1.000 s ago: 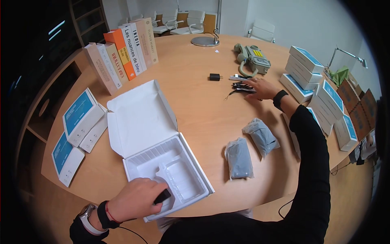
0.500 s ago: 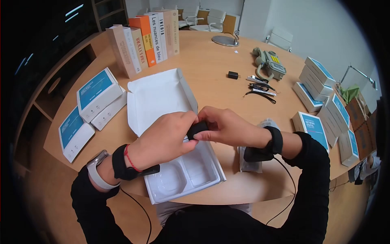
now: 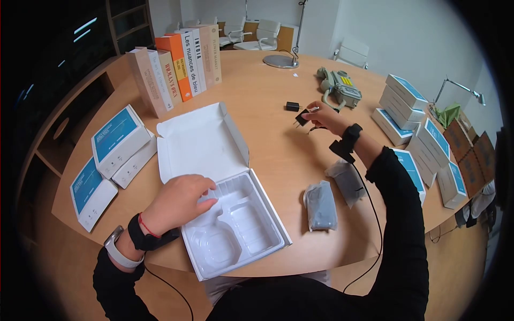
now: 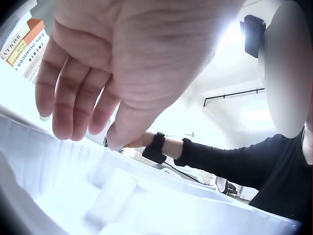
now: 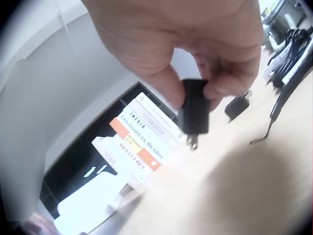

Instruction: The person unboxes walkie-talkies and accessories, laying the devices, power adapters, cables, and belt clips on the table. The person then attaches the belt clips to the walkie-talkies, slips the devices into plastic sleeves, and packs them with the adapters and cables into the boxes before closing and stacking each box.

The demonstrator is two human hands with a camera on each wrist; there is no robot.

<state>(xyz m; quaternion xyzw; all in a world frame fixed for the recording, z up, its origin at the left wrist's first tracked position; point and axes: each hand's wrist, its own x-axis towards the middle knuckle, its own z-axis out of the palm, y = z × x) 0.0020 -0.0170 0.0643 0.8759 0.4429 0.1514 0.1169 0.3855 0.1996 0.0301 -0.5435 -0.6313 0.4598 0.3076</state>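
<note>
My right hand (image 3: 327,116) pinches a black plug adapter (image 5: 194,107) between thumb and fingers, its metal prongs pointing down in the right wrist view. Beyond it on the table lies a second black adapter (image 3: 292,106). Bundled black cables (image 5: 296,51) lie beside that hand, mostly covered by it in the head view. My left hand (image 3: 182,200) holds nothing; its fingers hang relaxed over the left edge of the open white box (image 3: 284,235). Inside the box, the moulded white tray (image 3: 251,227) shows bare compartments.
Two bagged grey items (image 3: 320,206) lie right of the box. White-and-blue boxes stand in stacks at left (image 3: 118,139) and right (image 3: 401,101). A row of books (image 3: 176,69) stands at the back left, a corded telephone (image 3: 342,88) at the back right.
The adapter has passed from my left hand to my right over the box. My right hand has since carried it back towards the cables; the left has drawn back to the box's left side.
</note>
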